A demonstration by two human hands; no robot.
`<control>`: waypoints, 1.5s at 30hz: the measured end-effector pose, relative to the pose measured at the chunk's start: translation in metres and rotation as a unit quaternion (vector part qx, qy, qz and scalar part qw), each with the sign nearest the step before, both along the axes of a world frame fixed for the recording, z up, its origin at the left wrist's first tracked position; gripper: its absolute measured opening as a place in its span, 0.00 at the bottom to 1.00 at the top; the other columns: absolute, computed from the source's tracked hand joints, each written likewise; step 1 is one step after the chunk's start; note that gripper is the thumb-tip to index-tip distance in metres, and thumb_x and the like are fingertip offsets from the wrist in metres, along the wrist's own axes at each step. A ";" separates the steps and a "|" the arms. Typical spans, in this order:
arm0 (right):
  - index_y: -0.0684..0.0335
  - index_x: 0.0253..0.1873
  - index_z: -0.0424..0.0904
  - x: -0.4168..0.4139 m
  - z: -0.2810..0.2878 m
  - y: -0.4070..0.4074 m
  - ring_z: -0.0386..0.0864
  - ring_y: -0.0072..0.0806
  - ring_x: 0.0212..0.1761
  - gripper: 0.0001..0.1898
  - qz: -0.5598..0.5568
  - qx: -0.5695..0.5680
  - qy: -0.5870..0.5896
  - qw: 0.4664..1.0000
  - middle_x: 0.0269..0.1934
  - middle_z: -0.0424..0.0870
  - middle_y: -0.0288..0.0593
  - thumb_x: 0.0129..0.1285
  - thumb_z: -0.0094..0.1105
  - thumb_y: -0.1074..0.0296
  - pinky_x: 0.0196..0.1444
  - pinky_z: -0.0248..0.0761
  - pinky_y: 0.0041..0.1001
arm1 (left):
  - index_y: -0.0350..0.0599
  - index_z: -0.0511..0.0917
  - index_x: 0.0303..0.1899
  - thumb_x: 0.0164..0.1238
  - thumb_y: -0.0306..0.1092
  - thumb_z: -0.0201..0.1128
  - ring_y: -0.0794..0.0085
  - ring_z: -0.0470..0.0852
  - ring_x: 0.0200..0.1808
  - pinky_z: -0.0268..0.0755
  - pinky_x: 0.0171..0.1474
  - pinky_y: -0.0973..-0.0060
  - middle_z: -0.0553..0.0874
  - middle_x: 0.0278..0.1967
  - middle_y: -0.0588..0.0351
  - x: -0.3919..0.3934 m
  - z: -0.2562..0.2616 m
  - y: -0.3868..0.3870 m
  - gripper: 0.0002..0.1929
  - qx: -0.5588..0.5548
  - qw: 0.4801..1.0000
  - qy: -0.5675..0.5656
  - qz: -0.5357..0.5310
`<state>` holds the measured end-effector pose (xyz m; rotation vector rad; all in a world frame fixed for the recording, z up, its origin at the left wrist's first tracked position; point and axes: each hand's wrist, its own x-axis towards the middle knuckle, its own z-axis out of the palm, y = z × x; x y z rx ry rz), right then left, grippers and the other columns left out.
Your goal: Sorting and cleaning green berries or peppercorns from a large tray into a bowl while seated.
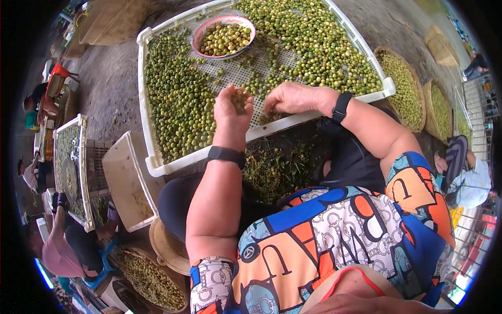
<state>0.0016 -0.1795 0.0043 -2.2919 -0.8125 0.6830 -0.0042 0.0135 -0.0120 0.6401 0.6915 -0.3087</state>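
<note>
A white plastic mesh tray (259, 134) lies in front of me, spread with small round green fruits (178, 98). My left hand (233, 108) is cupped palm up above the tray's near part, with several yellowish fruits (239, 97) gathered in it. Just to its right, my right hand (292, 98) bends down with curled fingers at the mesh near the front rim. Its fingertips are partly hidden, so what they touch is unclear. Toward the tray's far side stands an enamel bowl (251, 34) with a pink-patterned rim, filled with paler yellow-green fruits (225, 39).
Cut stems and leaves (278, 168) lie on the ground between my knees. Fruit-filled baskets (421, 106) stand at right; another basket (151, 278) sits lower left. A cream plastic crate (129, 176) is tipped at left. Beyond it, a person (62, 251) works at another tray (84, 172).
</note>
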 end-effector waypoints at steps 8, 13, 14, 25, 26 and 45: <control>0.55 0.41 0.85 0.012 0.009 -0.024 0.83 0.39 0.42 0.11 -0.072 -0.052 -0.144 0.986 0.37 0.86 0.43 0.55 0.55 0.70 0.47 0.74 0.36 | 0.43 0.76 0.32 0.68 0.41 0.58 0.64 0.79 0.27 0.68 0.22 0.78 0.80 0.26 0.56 0.002 0.000 0.008 0.11 -0.004 1.000 -0.013 -0.002; 0.56 0.38 0.83 0.004 0.009 -0.014 0.82 0.38 0.37 0.07 0.041 -0.011 -0.124 0.991 0.36 0.84 0.40 0.52 0.61 0.72 0.40 0.75 0.34 | 0.44 0.76 0.31 0.67 0.41 0.58 0.66 0.78 0.25 0.68 0.23 0.78 0.79 0.25 0.57 0.003 0.000 0.010 0.12 -0.005 1.000 -0.010 0.005; 0.57 0.38 0.82 0.001 0.005 -0.012 0.82 0.37 0.36 0.07 0.076 0.016 -0.126 0.989 0.36 0.83 0.39 0.52 0.62 0.73 0.39 0.75 0.33 | 0.44 0.76 0.31 0.67 0.41 0.58 0.66 0.78 0.25 0.68 0.23 0.78 0.79 0.25 0.57 0.003 0.000 0.009 0.12 -0.001 1.000 -0.008 0.004; 0.60 0.35 0.76 0.000 -0.003 -0.008 0.80 0.44 0.36 0.04 0.031 -0.054 -0.216 0.974 0.33 0.80 0.43 0.53 0.55 0.75 0.37 0.74 0.39 | 0.41 0.76 0.33 0.68 0.41 0.59 0.63 0.78 0.29 0.67 0.21 0.80 0.80 0.28 0.55 0.003 -0.001 0.011 0.12 -0.002 1.000 -0.012 0.009; 0.60 0.35 0.76 0.005 -0.006 -0.011 0.80 0.45 0.36 0.05 0.011 -0.036 -0.228 0.973 0.33 0.80 0.43 0.53 0.55 0.75 0.38 0.74 0.40 | 0.41 0.76 0.33 0.67 0.41 0.59 0.63 0.78 0.29 0.67 0.21 0.80 0.80 0.28 0.55 0.003 -0.001 0.011 0.12 -0.002 1.000 -0.010 0.014; 0.61 0.34 0.76 0.002 -0.009 0.017 0.81 0.44 0.35 0.03 0.006 0.038 -0.221 0.974 0.31 0.80 0.44 0.55 0.60 0.72 0.36 0.74 0.38 | 0.40 0.76 0.34 0.68 0.41 0.57 0.64 0.78 0.28 0.68 0.22 0.79 0.79 0.27 0.52 0.004 0.000 0.016 0.13 0.009 0.999 -0.004 0.031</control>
